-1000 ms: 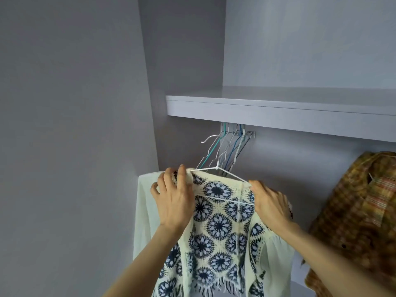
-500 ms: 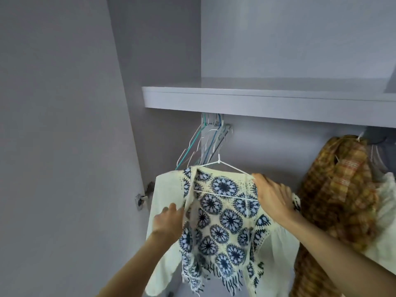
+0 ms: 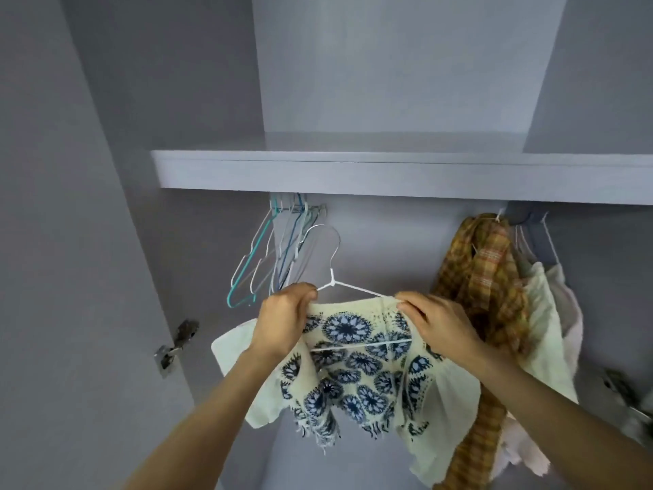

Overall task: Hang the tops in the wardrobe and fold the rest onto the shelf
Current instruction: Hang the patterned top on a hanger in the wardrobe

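Observation:
A cream top (image 3: 357,369) with blue round motifs hangs on a white wire hanger (image 3: 332,275) in front of the open wardrobe. My left hand (image 3: 282,320) grips the top's left shoulder and the hanger arm there. My right hand (image 3: 438,321) pinches the fabric at the right shoulder. The hanger's hook points up, below the grey shelf (image 3: 388,175) and off the rail.
Several bare wire hangers (image 3: 279,249) hang under the shelf at the left. A yellow plaid shirt (image 3: 484,288) and pale garments (image 3: 551,313) hang at the right. Door hinges sit at the left (image 3: 176,343) and right (image 3: 622,390) wardrobe sides.
My left hand rose from the top's side to grip its left shoulder at the hanger. The view tilted up, showing more of the shelf and the hanger's hook.

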A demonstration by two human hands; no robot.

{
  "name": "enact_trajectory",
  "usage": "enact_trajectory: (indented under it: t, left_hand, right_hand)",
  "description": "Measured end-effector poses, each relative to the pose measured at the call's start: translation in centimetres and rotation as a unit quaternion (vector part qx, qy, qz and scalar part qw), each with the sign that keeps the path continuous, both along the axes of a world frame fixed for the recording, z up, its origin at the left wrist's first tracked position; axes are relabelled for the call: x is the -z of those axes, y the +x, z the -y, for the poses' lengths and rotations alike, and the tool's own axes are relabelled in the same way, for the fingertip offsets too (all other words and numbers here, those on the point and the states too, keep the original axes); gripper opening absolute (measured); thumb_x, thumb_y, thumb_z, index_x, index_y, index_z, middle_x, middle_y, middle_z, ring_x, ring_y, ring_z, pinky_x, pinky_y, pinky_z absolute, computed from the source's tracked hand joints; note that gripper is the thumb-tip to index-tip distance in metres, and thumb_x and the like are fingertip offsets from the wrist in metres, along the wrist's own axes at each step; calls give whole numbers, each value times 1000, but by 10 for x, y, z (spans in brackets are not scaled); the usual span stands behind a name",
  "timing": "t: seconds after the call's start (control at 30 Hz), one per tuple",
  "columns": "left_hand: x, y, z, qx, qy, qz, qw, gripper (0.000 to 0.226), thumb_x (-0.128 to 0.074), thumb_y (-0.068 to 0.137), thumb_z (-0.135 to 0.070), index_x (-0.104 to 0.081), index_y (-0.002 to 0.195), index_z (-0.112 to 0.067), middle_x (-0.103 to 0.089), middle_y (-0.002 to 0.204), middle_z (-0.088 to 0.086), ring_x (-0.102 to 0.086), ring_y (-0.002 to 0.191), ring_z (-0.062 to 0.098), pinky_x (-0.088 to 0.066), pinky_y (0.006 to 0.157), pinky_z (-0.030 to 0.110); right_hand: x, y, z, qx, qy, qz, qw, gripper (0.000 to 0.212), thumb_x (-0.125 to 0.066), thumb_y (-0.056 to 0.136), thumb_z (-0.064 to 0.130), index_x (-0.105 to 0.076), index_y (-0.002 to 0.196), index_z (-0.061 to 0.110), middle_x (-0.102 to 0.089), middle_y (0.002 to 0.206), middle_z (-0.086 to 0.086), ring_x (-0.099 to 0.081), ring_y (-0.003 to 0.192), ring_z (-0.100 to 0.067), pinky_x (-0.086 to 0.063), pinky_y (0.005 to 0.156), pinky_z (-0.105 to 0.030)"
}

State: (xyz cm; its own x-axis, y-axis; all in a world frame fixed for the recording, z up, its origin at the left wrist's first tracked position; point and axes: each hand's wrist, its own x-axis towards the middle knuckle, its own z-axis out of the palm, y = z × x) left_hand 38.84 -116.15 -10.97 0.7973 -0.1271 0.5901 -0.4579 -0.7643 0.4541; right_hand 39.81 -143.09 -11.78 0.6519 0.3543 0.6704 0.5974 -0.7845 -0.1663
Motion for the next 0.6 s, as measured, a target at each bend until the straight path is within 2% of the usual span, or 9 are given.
enact_trajectory:
  t: [0.13, 0.23, 0.33, 0.4, 0.5, 0.57, 0.6]
  left_hand:
    - [10, 9, 11, -32, -15, 28, 999, 18, -49, 96, -5, -64, 86, -3, -66, 82, 10, -61, 69, 29, -46, 64, 32]
    - [13, 8, 18, -14, 11, 27, 999, 18, -53, 86, 11, -64, 89, -3, -62, 82, 10, -59, 66, 29, -48, 62, 35]
    - [18, 10, 23, 21, 75, 21, 997, 35, -51, 72, 24, -63, 92, -2, -59, 81, 11, -59, 60, 32, -46, 55, 36]
    - [18, 13, 27, 28, 65, 15, 997, 36, -50, 71, 25, -63, 93, -1, -59, 83, 10, -60, 60, 32, -46, 55, 33]
    - [18, 21, 41, 16, 1, 21, 1000, 18, -54, 85, 14, -65, 89, -1, -59, 83, 7, -61, 68, 33, -44, 66, 31]
    - [18, 30, 57, 8, 4, 3, 1000, 16, -50, 94, 0, -66, 96, -3, -62, 100, 11, -62, 87, 35, -44, 91, 45]
    - [18, 34, 66, -7, 27, -28, 999, 20, -47, 97, -7, -66, 104, -6, -59, 115, 11, -59, 102, 34, -33, 104, 50]
  right_hand:
    - [5, -6, 32, 32, -55, -124, 990, 26, -50, 97, 18, -65, 117, 10, -67, 109, -4, -64, 99, -22, -50, 84, -35]
    - [8, -14, 43, 55, -48, -144, 987, 25, -50, 97, 20, -67, 113, 10, -67, 111, -2, -59, 110, -19, -44, 90, -32]
    - [3, -21, 47, 49, 48, -146, 987, 22, -52, 96, 16, -70, 103, 6, -69, 99, -2, -64, 94, -20, -50, 83, -36]
    - [-1, -26, 50, 57, 50, -163, 984, 23, -51, 97, 20, -68, 104, 8, -69, 98, -1, -65, 90, -19, -49, 79, -36]
    - [2, -33, 53, 84, -73, -208, 972, 32, -46, 98, 32, -57, 124, 16, -61, 120, 5, -61, 103, -16, -44, 82, -24]
    - [5, -38, 59, 95, -83, -219, 967, 38, -45, 98, 33, -49, 134, 19, -54, 131, 6, -56, 112, -12, -41, 89, -21]
    - [6, -42, 62, 99, -52, -219, 969, 37, -46, 98, 30, -49, 134, 19, -55, 132, 5, -55, 115, -11, -41, 92, -21]
